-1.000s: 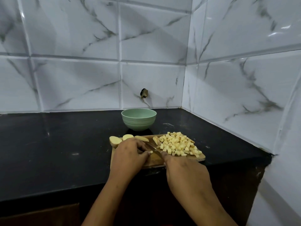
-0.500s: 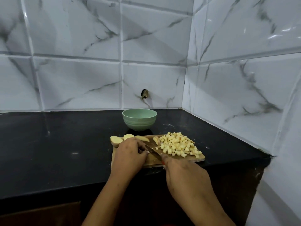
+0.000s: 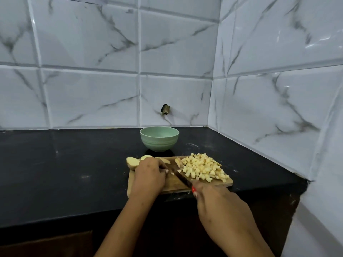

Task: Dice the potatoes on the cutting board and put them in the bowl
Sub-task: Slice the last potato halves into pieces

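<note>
Diced potatoes (image 3: 202, 168) lie heaped on the cutting board (image 3: 174, 185) as before. Our left hand (image 3: 148, 175) still pins a potato piece (image 3: 172, 173) while our right hand (image 3: 220, 206) grips the knife (image 3: 181, 177) — blade barely shifted.

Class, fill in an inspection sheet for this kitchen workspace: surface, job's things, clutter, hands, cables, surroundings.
Surface: black countertop, faint white specks.
Job's things: wooden cutting board at the front edge; diced potato pile on its right; uncut potato pieces back left; green bowl behind, no potato seen inside.
Clutter: nothing seen.
Hands: right hand grips knife, blade over the board; left hand curled beside the blade, its hold hidden.
Cables: nothing seen.
Surroundings: marbled white wall tiles; dark stub on the back wall.
</note>
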